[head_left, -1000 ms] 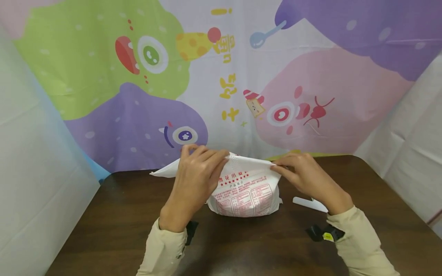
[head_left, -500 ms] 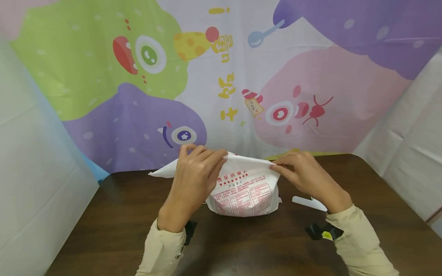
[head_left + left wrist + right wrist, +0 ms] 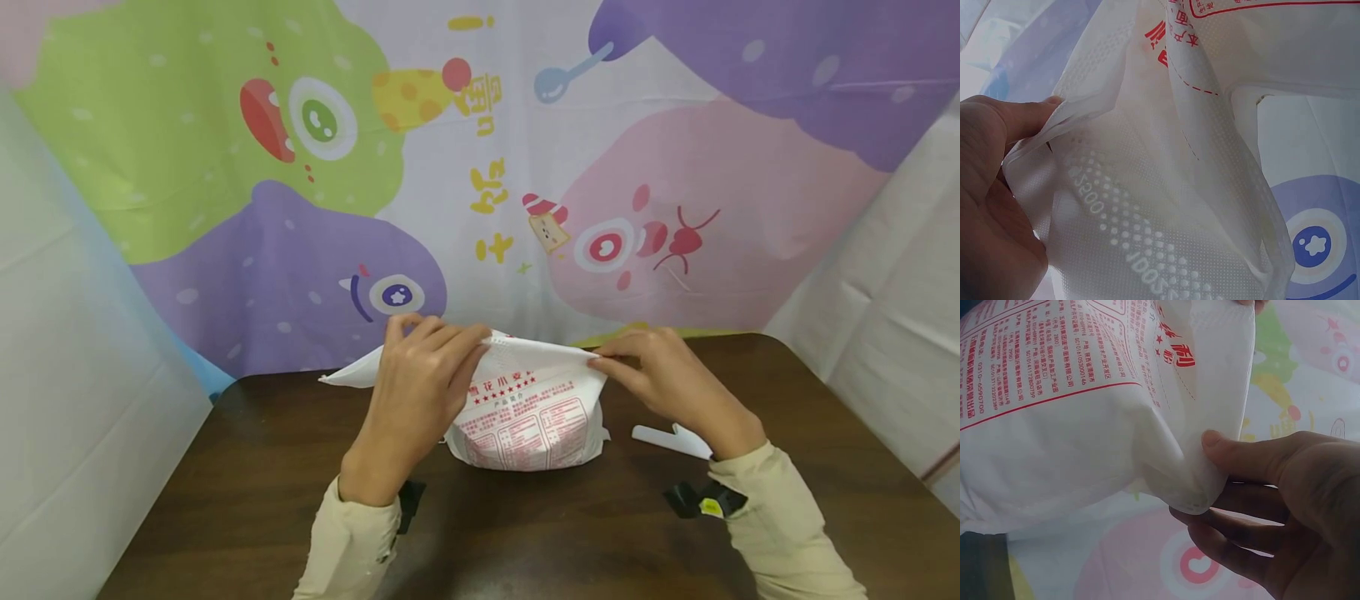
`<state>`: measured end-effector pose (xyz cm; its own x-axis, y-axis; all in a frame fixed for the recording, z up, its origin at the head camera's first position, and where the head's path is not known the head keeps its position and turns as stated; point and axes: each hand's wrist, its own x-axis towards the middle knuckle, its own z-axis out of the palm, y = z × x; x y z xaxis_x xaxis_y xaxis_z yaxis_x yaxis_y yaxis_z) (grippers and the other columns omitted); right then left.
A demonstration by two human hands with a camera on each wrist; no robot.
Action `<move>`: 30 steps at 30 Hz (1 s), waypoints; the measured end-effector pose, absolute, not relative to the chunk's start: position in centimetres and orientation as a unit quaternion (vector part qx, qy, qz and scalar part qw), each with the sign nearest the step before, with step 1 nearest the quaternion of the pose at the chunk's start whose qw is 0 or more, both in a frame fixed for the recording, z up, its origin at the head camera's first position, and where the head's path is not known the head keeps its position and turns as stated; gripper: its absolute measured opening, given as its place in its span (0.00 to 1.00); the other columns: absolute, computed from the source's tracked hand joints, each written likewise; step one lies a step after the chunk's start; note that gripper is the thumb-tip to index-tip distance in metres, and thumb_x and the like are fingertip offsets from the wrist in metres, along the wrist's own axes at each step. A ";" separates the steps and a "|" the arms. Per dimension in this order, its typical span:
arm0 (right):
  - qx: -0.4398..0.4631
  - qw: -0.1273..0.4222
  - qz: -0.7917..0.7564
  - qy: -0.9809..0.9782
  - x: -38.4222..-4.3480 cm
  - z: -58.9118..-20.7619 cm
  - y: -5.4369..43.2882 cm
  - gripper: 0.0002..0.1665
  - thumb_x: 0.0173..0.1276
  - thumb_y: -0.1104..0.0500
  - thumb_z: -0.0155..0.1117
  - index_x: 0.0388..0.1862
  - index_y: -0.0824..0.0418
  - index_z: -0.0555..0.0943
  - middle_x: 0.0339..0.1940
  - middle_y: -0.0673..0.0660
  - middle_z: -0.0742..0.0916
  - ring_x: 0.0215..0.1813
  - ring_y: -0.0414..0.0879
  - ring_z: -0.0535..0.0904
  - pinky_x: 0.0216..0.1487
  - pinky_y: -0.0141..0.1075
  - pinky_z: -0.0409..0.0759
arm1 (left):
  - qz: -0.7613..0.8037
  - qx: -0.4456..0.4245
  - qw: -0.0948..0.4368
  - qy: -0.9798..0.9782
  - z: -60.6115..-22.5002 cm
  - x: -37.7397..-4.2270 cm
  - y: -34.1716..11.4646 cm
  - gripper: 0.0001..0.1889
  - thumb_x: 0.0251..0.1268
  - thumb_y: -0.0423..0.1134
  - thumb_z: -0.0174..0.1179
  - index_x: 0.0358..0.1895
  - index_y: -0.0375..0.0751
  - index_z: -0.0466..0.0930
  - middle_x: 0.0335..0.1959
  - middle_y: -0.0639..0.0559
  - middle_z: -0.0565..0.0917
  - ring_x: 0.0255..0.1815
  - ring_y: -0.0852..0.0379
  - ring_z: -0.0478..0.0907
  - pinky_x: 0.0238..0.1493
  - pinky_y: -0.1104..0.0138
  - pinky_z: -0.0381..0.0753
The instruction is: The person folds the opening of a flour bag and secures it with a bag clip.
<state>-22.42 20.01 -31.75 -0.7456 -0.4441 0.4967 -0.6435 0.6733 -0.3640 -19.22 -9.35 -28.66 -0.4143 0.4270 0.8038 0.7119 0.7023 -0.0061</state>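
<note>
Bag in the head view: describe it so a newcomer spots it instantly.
Find the dark brown table below the cartoon-print cloth. Toward its far side, the white bag has its upper edge held by the left hand and the right hand. Unlike the smaller white item near the right wrist, it is bulky and carries red print, including a row of stars.

1. Flour bag [image 3: 525, 429], near face: red heading [image 3: 497, 382] "雪花小麦", its end cut off; under the stars, "产品简介".
2. Same bag, small red print [image 3: 1060, 353]: "有限公司" repeated; bolder, "0310-6590700".
3. Bag's left part: embossed digits [image 3: 1090, 197], "00" legible, the rest unclear.
4. Far cloth backdrop [image 3: 495, 292]: yellow Chinese characters [image 3: 491, 248], sideways, with an exclamation mark.
5. Yellow label [image 3: 710, 506], right wrist strap: too small to read.
</note>
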 end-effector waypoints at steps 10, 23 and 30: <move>0.301 0.190 0.253 -0.899 -22.4 -31.7 20.1 0.09 0.60 0.63 0.75 0.40 0.61 0.90 0.32 0.50 0.89 0.30 0.42 0.75 0.30 0.37 0.76 | -0.171 -0.344 0.415 -0.825 -28.6 -19.2 -9.4 0.07 0.69 0.34 0.61 0.45 0.41 0.87 0.34 0.51 0.89 0.35 0.53 0.80 0.55 0.50 0.68; 0.314 0.184 0.262 -0.894 -22.4 -31.7 20.7 0.10 0.62 0.66 0.72 0.43 0.64 0.89 0.33 0.52 0.89 0.27 0.42 0.73 0.26 0.33 0.73 | -0.172 -0.343 0.414 -0.825 -28.6 -19.3 -9.3 0.07 0.69 0.34 0.62 0.44 0.41 0.87 0.33 0.51 0.89 0.34 0.53 0.80 0.55 0.50 0.68; 0.327 0.181 0.271 -0.887 -22.6 -31.7 20.8 0.11 0.63 0.68 0.70 0.44 0.64 0.89 0.35 0.53 0.90 0.29 0.40 0.76 0.31 0.36 0.78 | -0.171 -0.343 0.414 -0.825 -28.7 -19.3 -9.4 0.07 0.70 0.34 0.61 0.45 0.41 0.87 0.34 0.51 0.89 0.34 0.53 0.80 0.54 0.51 0.68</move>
<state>-22.62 20.77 -31.73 -0.7203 -0.4820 0.4988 -0.6783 0.6397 -0.3615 -19.35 -9.36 -28.69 -0.4208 0.4246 0.8017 0.7087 0.7055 -0.0016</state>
